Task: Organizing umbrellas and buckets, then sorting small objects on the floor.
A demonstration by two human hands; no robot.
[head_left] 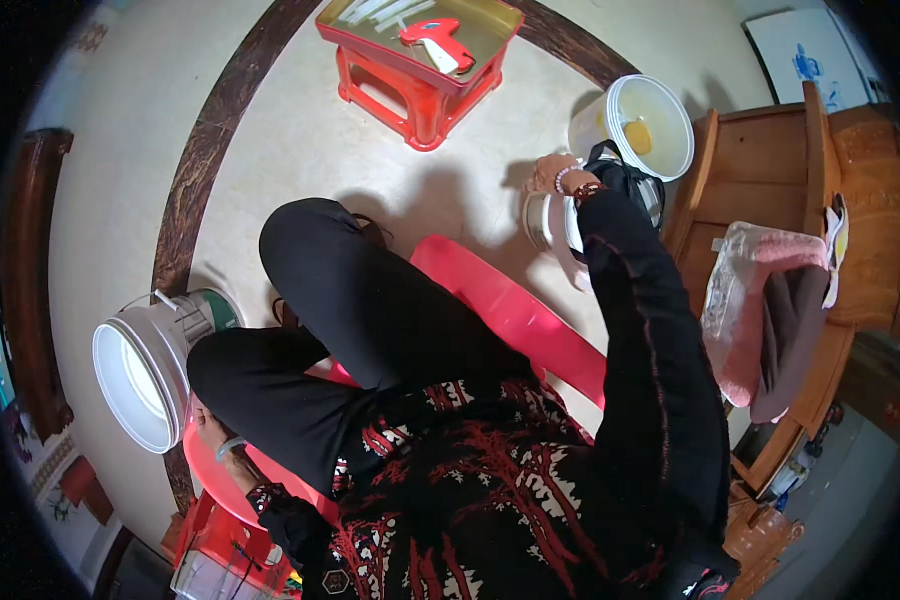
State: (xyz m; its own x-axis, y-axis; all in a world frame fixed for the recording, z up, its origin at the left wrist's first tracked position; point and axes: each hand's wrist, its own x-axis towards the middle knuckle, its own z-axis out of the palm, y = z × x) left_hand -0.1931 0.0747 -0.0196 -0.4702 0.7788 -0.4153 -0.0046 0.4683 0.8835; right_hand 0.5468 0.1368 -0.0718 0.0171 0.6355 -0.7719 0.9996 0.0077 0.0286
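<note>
My left hand (210, 430) is low on the left beside my knee, its fingers curled at the edge of a pink plastic basin-like piece (232, 480); my leg hides part of them. Reaching far right, my right hand (555, 174) is closed above a white tub (542, 222), next to a black bag-like item (630, 185). What its fingers hold, if anything, is hidden. Ahead, a red-rimmed tray (390, 52) sits on a red plastic stool (420, 110). On it lie a red and white glue gun (440, 45) and several white sticks (375, 12).
A white bucket (610, 115) with something yellow inside stands beyond my right hand. Another white bucket (135, 390) lies tilted at left. Wooden furniture (760, 180) bearing a pink and brown cloth (770, 320) lines the right. More pink plastic (510, 310) shows beside my right leg.
</note>
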